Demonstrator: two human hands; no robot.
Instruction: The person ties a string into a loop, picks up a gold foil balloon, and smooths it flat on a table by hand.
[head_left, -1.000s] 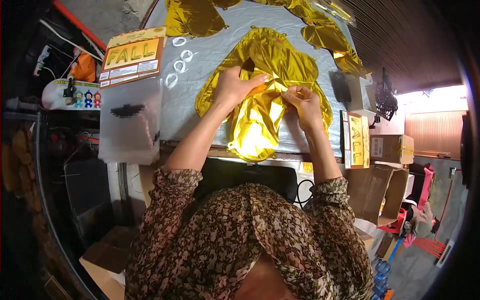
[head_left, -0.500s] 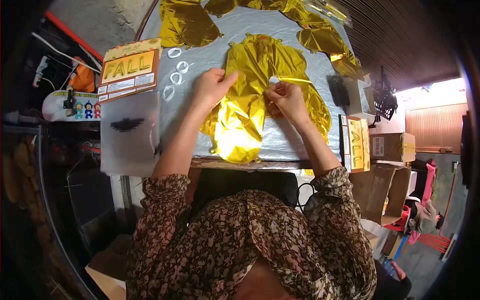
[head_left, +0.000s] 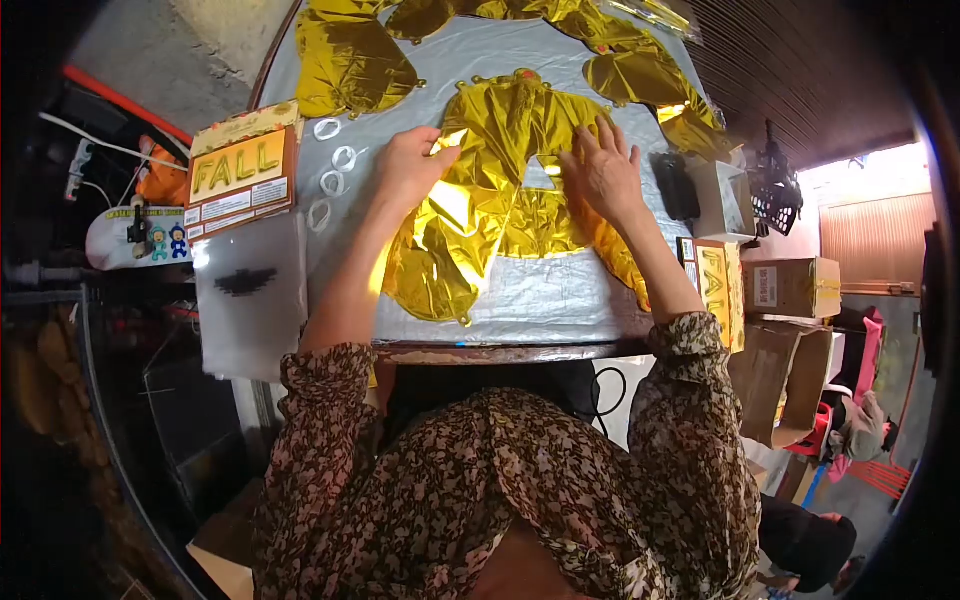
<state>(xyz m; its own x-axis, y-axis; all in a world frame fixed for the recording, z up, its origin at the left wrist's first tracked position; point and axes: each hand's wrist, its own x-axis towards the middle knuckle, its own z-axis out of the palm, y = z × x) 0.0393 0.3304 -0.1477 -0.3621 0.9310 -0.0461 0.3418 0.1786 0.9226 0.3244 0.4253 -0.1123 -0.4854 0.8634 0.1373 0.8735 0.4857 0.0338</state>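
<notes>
A gold foil letter balloon [head_left: 500,130], shaped like an A, lies flat and wrinkled in front of me, its two legs spread toward the table's near edge. My left hand [head_left: 408,170] rests at its left edge, thumb apart from the curled fingers. On the right side, my right hand [head_left: 606,178] lies open over the foil with fingers spread. Grey cloth shows through the small hole in the letter. To the left, several white ribbon coils [head_left: 343,158] sit in a row.
More gold foil balloons [head_left: 355,70] lie along the table's far side. At left is a FALL package [head_left: 240,170] above a clear plastic sleeve [head_left: 250,300]; another FALL package [head_left: 715,280] stands at right. Cardboard boxes [head_left: 795,287] and a person [head_left: 810,545] are farther right.
My right hand has gone from a pinch near the balloon's middle to lying spread on its right side. The balloon's legs are more spread out, and its left leg has shifted left.
</notes>
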